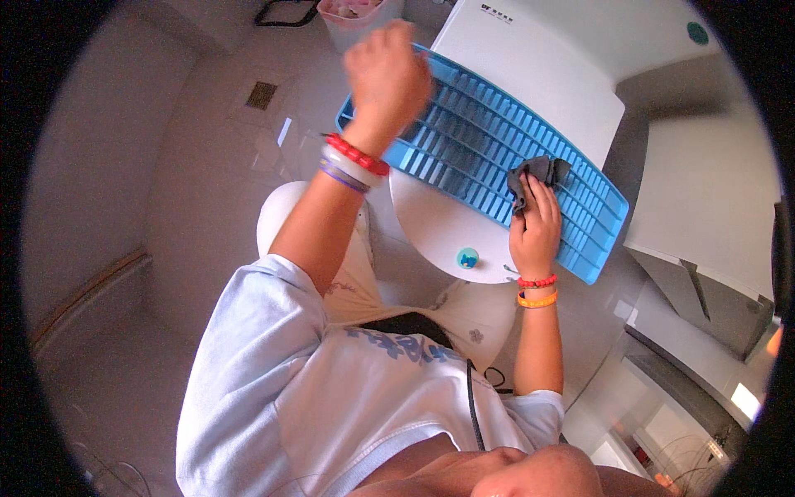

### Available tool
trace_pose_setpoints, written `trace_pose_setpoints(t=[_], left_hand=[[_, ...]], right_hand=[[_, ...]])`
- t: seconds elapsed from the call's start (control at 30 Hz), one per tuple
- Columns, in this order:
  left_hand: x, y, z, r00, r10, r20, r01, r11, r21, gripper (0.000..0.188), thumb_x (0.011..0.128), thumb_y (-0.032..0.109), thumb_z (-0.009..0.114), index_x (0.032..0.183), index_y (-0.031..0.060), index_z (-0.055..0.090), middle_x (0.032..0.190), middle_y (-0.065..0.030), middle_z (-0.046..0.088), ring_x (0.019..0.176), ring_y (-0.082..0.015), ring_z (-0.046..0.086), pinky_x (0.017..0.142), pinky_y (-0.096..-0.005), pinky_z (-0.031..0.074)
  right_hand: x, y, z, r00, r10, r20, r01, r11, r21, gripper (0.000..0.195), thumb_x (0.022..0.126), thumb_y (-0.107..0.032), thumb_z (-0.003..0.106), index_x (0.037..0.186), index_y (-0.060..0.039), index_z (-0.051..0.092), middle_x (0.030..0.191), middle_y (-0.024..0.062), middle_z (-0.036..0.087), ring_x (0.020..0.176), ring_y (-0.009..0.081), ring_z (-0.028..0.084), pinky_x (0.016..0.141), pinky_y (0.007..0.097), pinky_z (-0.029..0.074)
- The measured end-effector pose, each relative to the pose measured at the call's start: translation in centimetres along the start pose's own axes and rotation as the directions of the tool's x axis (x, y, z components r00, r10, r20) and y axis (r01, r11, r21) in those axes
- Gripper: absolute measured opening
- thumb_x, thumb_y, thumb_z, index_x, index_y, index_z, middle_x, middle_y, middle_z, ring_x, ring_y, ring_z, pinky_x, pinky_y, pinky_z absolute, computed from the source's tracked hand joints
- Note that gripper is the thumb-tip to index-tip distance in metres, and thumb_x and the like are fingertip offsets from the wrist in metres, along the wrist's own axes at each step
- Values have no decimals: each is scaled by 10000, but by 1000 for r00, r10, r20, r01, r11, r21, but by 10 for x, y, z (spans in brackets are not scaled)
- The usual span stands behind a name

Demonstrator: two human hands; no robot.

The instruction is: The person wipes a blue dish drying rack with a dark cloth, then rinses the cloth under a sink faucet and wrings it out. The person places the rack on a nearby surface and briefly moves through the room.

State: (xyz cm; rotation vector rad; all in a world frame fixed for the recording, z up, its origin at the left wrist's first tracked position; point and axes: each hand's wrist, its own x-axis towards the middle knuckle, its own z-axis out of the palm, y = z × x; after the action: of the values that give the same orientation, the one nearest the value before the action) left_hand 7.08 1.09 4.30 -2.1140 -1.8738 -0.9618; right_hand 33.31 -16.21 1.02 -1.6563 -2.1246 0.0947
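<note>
A light-blue slatted plastic rack (472, 136) lies at a slant before me, across a rounded white surface (435, 217) that looks like a toilet lid. My right hand (537, 230) presses a crumpled dark grey cloth (537, 174) onto the slats toward the rack's right end. At the far left end, my left hand (388, 87) is blurred, with curled fingers. It covers part of the rack there, and whether it grips the rim cannot be seen. Grey smudges darken several slats between the hands.
A round green sticker (467, 258) marks the rounded white surface. Behind the rack stands a white panel (534, 68) bearing writing. A pink-rimmed waste bin (357, 25) with crumpled contents is at the back, near a floor drain (261, 95). White cabinet-like surfaces (708, 205) are at the right.
</note>
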Motion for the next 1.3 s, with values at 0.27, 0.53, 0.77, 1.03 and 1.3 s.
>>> trace_pose_setpoints(t=[0.27, 0.53, 0.77, 1.03, 1.3], left_hand=[[4, -37, -10, 713, -394, 580, 382, 912, 149, 587, 987, 514, 500, 1164, -43, 548, 1108, -279, 687, 1033, -448, 674, 872, -521, 545], [2, -45, 6, 782, -218, 585, 267, 964, 2, 489, 1025, 390, 450, 928, -8, 717, 931, -241, 721, 864, -432, 703, 772, -511, 564], [17, -67, 18, 692, -222, 687, 304, 953, 2, 503, 1004, 453, 492, 979, 22, 751, 1015, -223, 718, 964, -418, 689, 820, -493, 549], [20, -78, 30, 729, -186, 659, 283, 958, -43, 558, 1000, 506, 474, 969, 14, 734, 958, -257, 708, 910, -448, 688, 800, -523, 548], [11, -22, 16, 985, 36, 169, -85, 953, 292, 412, 965, 412, 572, 1210, 99, 679, 1274, -141, 656, 1199, -311, 618, 1046, -489, 454]], right_hand=[[43, -37, 10, 996, 77, -39, -80, 994, -72, 472, 875, -215, 701, 1325, -96, 619, 1223, 125, 581, 1174, 337, 518, 1010, 501, 393], [104, -117, 70, 984, -179, -18, 175, 925, 337, 613, 820, -35, 621, 1415, 8, 483, 1453, 210, 478, 1346, 384, 452, 1150, 478, 346], [103, -129, 74, 916, -336, 219, 297, 935, 192, 607, 863, -169, 618, 1436, -26, 478, 1512, 210, 428, 1422, 362, 379, 1187, 501, 282], [40, -71, 18, 927, -206, 313, 198, 979, 56, 642, 808, -58, 606, 1441, -115, 515, 1532, 102, 451, 1409, 292, 422, 1176, 467, 302], [2, -26, 3, 987, -9, 162, 9, 1000, 0, 725, 818, -99, 615, 1512, -64, 407, 1515, 134, 467, 1397, 289, 441, 1170, 463, 305]])
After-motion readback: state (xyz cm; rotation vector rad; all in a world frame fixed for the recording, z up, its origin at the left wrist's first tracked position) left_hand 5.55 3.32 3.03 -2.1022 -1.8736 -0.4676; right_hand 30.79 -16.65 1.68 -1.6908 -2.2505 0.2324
